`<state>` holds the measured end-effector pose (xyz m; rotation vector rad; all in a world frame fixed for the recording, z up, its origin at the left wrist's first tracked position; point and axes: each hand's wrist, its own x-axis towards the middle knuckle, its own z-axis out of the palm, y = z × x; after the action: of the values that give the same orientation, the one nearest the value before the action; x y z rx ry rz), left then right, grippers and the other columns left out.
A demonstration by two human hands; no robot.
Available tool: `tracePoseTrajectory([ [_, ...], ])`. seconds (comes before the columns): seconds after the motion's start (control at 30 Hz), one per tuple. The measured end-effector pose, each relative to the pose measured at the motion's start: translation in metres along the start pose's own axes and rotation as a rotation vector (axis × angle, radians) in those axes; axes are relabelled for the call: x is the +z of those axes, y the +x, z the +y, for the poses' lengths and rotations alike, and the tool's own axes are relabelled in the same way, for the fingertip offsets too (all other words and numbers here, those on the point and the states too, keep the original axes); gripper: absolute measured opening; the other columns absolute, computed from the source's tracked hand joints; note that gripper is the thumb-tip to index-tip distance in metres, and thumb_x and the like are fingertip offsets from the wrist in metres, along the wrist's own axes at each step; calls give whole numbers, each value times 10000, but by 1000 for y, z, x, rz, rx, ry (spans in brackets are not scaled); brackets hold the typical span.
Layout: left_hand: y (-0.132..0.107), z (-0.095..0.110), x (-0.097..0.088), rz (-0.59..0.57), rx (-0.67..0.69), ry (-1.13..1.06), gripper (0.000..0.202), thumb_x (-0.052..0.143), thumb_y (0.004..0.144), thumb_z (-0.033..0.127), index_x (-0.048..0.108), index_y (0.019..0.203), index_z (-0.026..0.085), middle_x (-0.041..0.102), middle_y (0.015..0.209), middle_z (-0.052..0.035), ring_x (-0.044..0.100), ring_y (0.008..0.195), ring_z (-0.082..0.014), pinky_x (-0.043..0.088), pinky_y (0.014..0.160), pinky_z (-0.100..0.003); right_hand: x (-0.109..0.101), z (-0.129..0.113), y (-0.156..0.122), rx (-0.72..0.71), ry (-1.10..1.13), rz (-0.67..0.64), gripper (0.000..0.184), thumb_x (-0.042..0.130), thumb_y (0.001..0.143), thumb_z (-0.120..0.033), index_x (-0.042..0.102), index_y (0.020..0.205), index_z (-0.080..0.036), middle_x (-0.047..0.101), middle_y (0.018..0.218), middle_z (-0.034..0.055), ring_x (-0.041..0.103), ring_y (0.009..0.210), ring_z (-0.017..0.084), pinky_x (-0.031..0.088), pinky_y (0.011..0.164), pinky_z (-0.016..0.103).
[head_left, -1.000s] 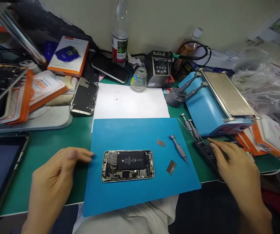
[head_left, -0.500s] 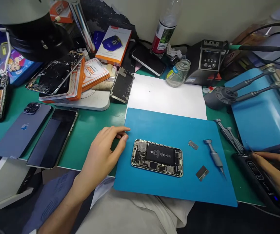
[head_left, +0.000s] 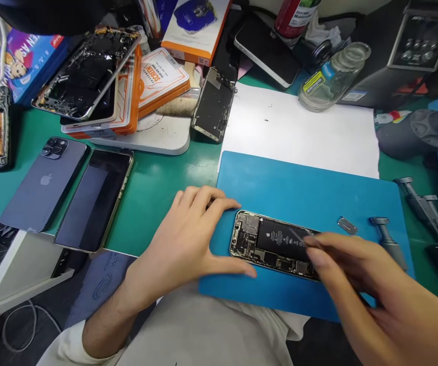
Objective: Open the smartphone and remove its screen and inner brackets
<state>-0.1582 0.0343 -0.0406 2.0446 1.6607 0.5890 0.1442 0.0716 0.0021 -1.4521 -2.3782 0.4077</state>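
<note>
An opened phone (head_left: 249, 244), its battery and circuit boards exposed, lies on the blue mat (head_left: 280, 178). My left hand (head_left: 188, 239) is open at the phone's left end, index finger by the top corner and thumb along the lower edge; whether it touches the frame I cannot tell. My right hand (head_left: 379, 290) is closed on slim metal tweezers (head_left: 299, 237), their tips over the battery. This hand hides the phone's right end. To the right on the mat are a small metal plate (head_left: 347, 225) and a grey screwdriver (head_left: 388, 241), partly hidden by my right hand.
Two phones, one back up (head_left: 45, 183) and one screen up (head_left: 95, 198), lie at left. Behind them are stacked boxes (head_left: 161, 76) with an opened phone (head_left: 85, 71). A glass jar (head_left: 329, 76) stands on white paper (head_left: 299, 132). More screwdrivers (head_left: 428, 213) are at right.
My right hand has come from the tool holder at right to above the phone, with tweezers in it. My left hand has spread around the phone's left end. The view has shifted.
</note>
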Motion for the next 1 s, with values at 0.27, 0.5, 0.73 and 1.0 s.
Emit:
tracePoseTrajectory([
  [0.27,-6,-6,-3,-27,64,48,997,1039,795,744,643,1548,226,712,1433,-134,641,1282,-375,550,1051,-509,25,-20,46,-205,-5,-142,265,513,1264,-461,685,1177,-279,814,822,-99,721,528,89,473,442,214],
  [0.5,-3,-3,1,-16,46,41,894,1034,852,685,644,1530,253,705,1429,-111,637,1254,-366,539,1015,-502,28,-18,52,-176,65,-177,279,544,1243,-472,702,1115,-280,777,741,-99,639,435,92,411,375,226],
  [0.73,-4,-4,0,-32,30,31,879,1024,867,683,635,1541,274,700,1443,-100,625,1280,-363,526,1039,-493,27,-16,53,-191,29,-178,347,513,1255,-528,691,1084,-285,773,721,-110,670,449,106,407,371,257],
  [1.0,-5,-5,1,-21,41,19,891,1005,869,700,616,1546,272,685,1451,-89,610,1270,-352,503,1030,-477,26,-18,54,-214,-3,-206,351,509,1261,-496,690,1075,-260,763,722,-86,644,439,103,394,382,272],
])
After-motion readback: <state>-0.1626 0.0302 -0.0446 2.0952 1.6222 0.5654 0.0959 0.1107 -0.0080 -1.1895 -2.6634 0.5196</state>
